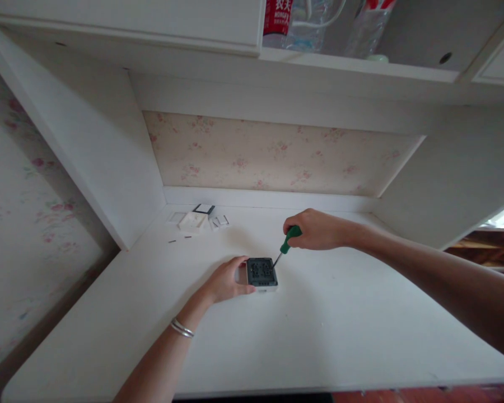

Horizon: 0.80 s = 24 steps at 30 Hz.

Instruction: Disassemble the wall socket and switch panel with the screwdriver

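Note:
On the white desktop sits a small square electrical box (267,289) with a dark switch or socket module (261,272) on top; which of the two I cannot tell. My left hand (229,281) grips the box from its left side, thumb on the near edge and fingers at the far edge. My right hand (315,228) is closed around the green handle of a screwdriver (293,233). The screwdriver is tilted, its shaft pointing down and left, with the tip at the right edge of the dark module. Whether a screw lies under the tip is too small to see.
A white cover plate (192,221), a dark frame (204,209) and clear plastic pieces lie at the back left. Two screws (187,237) lie in front of them. Plastic bottles (311,25) stand on the shelf overhead. Side panels (88,123) bound the desk.

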### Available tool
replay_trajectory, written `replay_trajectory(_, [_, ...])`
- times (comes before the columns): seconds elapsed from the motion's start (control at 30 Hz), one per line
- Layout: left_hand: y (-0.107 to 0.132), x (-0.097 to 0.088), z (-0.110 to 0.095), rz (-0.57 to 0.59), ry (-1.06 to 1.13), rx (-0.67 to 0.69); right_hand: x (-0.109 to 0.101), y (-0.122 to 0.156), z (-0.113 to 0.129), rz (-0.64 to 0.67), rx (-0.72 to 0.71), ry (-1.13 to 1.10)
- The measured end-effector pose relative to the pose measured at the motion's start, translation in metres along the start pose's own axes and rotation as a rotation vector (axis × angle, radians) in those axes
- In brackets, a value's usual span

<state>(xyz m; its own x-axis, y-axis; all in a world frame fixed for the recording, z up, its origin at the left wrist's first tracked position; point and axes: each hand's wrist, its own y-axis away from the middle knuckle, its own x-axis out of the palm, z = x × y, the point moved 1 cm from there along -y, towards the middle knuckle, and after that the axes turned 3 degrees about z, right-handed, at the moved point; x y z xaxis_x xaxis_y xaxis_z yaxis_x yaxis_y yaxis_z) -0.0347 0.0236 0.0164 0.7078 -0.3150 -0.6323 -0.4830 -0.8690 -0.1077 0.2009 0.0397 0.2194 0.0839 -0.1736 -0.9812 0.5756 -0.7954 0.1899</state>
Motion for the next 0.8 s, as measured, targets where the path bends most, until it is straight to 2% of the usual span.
replay_trajectory(0.17, [0.001, -0.001, -0.001, -0.011, 0.009, -0.02, -0.002, -0.002, 0.005, 0.003, 0.019, -0.009])
replay_trajectory(0.3, [0.001, -0.001, -0.002, -0.006, 0.011, -0.018, -0.003, -0.004, 0.016, 0.101, 0.064, -0.071])
replay_trajectory(0.37, [0.001, -0.001, -0.002, -0.013, 0.01, -0.003, -0.004, -0.004, 0.022, 0.104, 0.062, -0.038])
replay_trajectory(0.47, [0.001, -0.001, -0.002, -0.021, 0.022, 0.005, -0.005, -0.005, 0.028, 0.05, -0.037, 0.045])
replay_trajectory(0.57, [0.001, -0.001, -0.002, -0.007, 0.044, 0.009, -0.004, -0.006, 0.029, 0.071, -0.141, 0.016])
replay_trajectory(0.63, [0.001, -0.001, -0.001, -0.003, 0.049, 0.012, -0.004, -0.006, 0.027, 0.086, -0.16, -0.015])
replay_trajectory(0.8, [0.001, 0.0, 0.001, -0.011, 0.028, 0.012, -0.004, -0.009, 0.02, 0.034, -0.063, -0.002])
